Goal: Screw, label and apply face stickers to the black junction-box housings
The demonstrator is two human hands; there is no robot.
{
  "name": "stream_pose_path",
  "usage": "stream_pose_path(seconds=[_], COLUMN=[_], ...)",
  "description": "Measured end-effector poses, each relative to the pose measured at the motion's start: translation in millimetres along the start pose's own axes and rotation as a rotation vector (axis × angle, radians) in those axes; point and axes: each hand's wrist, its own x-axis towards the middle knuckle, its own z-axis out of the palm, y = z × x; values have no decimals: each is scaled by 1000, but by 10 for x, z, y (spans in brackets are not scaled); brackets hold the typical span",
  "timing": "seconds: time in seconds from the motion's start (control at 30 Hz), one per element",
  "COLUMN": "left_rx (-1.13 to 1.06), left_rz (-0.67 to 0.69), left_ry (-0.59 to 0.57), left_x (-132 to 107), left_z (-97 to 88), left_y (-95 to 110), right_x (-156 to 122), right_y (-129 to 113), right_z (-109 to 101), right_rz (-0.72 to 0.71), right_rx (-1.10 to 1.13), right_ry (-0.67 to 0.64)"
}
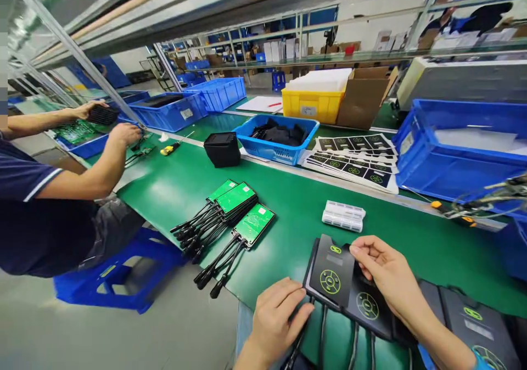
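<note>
My right hand (382, 271) is closed, thumb and index finger pinching the upper right edge of a black label (340, 268) printed in yellow-green. Beneath that label lies a flat black device with cables, one of several in a row; the label looks slightly skewed over it. At its lower left corner is my left hand (280, 315), fingertips against the edge and thumb held apart. The neighbouring black device (368, 307) shows the same round print and sits partly under my right hand. Black cables (323, 331) hang from the row toward me.
Green circuit boards with cables (253, 224) lie left on the green table. Farther back are white strips (343, 216), label sheets (358, 161), a blue basket (274, 150) of black parts and a black case (222, 149). A co-worker (61, 194) handles parts at the left.
</note>
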Motion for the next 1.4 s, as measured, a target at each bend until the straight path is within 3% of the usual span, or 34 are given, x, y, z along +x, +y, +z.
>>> stream_pose_path(seconds=[0.37,0.93,1.4], left_rx=[-1,13,11], left_rz=[-14,2,12], left_ry=[1,-17,-30], left_x=[46,77,73], left_z=[-16,0,-7], left_y=[26,37,29], right_x=[-13,-47,-54], right_y=[-2,-71,119], right_z=[51,86,25], right_rz=[-42,-63,-127], right_rx=[-210,-289,-449], right_ry=[12,58,23])
